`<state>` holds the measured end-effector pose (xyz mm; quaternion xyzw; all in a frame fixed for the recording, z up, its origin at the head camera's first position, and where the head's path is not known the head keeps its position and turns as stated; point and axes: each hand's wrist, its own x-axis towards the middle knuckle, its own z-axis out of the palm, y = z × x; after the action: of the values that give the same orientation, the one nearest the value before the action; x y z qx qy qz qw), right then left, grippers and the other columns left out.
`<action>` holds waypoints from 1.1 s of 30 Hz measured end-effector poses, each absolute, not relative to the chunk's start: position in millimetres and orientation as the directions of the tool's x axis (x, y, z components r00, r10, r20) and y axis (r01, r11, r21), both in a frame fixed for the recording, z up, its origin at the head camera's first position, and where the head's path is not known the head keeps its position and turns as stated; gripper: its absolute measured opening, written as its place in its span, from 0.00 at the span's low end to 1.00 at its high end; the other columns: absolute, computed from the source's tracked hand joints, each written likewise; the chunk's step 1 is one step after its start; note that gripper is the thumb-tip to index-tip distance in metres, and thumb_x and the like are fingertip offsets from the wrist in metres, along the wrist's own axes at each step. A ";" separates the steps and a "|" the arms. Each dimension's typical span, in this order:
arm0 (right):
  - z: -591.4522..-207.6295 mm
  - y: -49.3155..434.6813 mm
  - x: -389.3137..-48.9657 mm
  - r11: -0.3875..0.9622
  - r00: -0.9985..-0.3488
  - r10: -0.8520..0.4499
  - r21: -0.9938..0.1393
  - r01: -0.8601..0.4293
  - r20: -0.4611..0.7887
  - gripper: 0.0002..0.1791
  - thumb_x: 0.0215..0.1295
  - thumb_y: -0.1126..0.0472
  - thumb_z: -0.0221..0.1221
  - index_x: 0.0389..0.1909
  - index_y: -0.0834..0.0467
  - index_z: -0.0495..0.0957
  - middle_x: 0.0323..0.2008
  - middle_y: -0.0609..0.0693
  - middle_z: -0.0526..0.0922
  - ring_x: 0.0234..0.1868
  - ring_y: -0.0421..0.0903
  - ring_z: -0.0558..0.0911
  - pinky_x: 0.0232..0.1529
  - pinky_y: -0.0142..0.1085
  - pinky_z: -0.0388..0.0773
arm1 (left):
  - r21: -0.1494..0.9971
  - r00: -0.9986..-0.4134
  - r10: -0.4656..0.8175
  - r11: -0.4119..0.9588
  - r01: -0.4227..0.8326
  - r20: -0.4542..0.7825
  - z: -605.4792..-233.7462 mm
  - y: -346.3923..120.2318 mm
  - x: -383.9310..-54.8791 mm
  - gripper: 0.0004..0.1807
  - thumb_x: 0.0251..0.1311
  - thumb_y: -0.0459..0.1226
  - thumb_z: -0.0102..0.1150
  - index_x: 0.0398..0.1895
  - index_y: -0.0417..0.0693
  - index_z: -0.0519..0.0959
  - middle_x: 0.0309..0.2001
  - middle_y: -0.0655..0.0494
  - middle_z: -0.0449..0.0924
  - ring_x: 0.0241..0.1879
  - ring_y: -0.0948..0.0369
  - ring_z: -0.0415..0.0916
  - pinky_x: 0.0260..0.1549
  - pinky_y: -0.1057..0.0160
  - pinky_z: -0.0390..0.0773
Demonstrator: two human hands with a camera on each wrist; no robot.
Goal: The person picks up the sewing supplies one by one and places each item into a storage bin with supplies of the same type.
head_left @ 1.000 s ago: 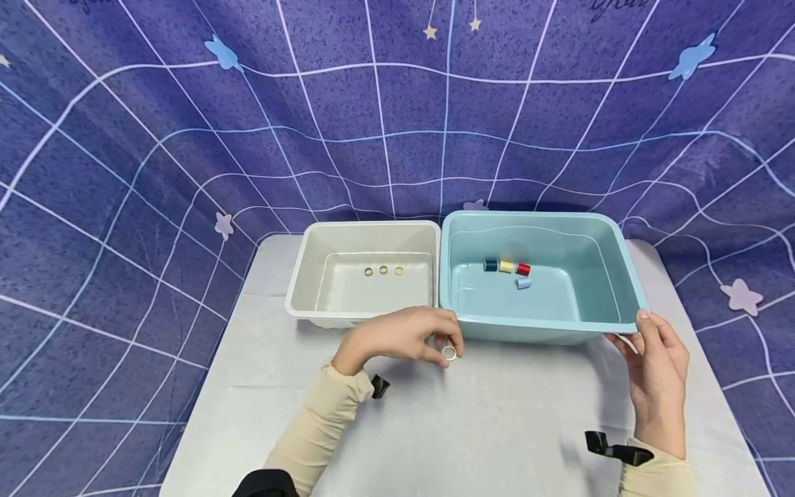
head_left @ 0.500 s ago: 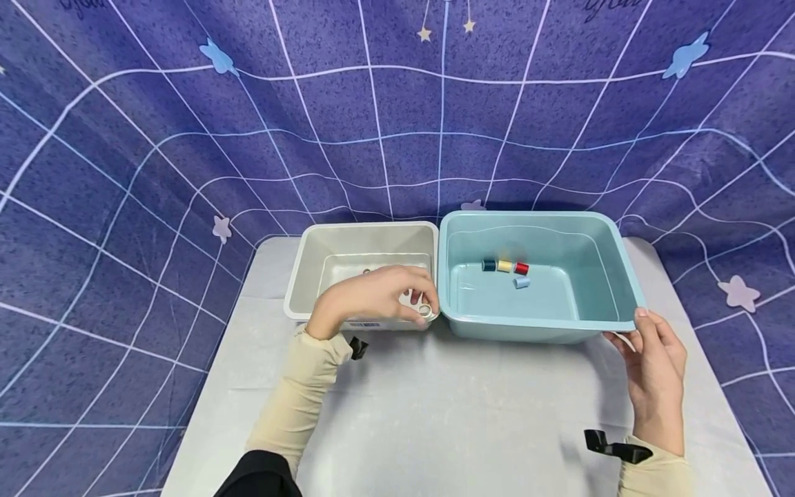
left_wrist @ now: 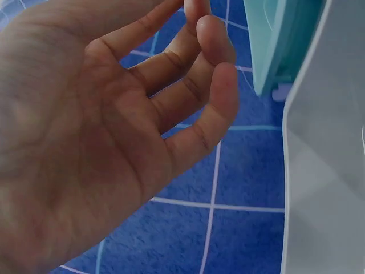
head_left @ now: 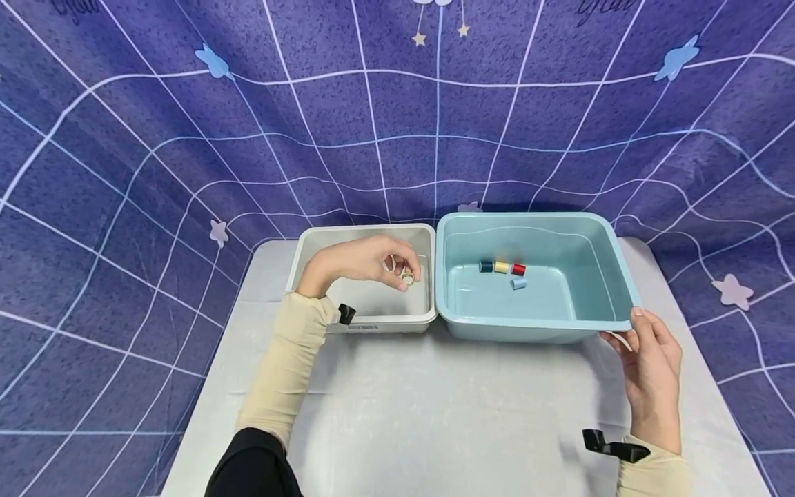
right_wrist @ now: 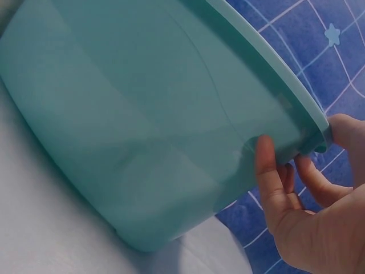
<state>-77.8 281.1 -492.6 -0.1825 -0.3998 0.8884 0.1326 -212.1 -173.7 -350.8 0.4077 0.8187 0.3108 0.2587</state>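
Observation:
My left hand hangs over the pale grey bin and pinches a small gold-coloured ring between thumb and fingertips. In the left wrist view the fingers are bent, and the ring is out of sight. Other rings seen earlier on this bin's floor are hidden behind the hand. My right hand grips the near right corner of the light blue bin. The right wrist view has its thumb and fingers around the rim, with one fingertip against the outer wall.
Inside the blue bin lie several thread spools: a dark one, a yellow one, a red one and a light blue one. Both bins stand side by side on a white-covered table, before a purple patterned curtain.
My left hand has carried the ring from in front of the bins, up and leftward, to above the grey bin. The right hand has kept its grip on the blue bin.

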 end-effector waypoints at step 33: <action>-493.1 280.9 -78.5 -0.626 -0.903 0.378 -0.775 -0.089 -0.202 0.06 0.75 0.67 0.59 0.45 0.65 0.83 0.39 0.53 0.89 0.31 0.47 0.89 0.34 0.38 0.88 | 0.705 -0.676 0.686 0.619 0.346 -0.271 -422.6 -221.5 -289.4 0.09 0.59 0.27 0.68 0.43 0.41 0.86 0.44 0.44 0.86 0.41 0.58 0.79 0.48 0.61 0.78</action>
<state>-78.5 280.9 -493.1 -0.1757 -0.4120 0.8843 0.1320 -289.4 -221.5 -422.6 0.3004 0.8589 0.3163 0.2682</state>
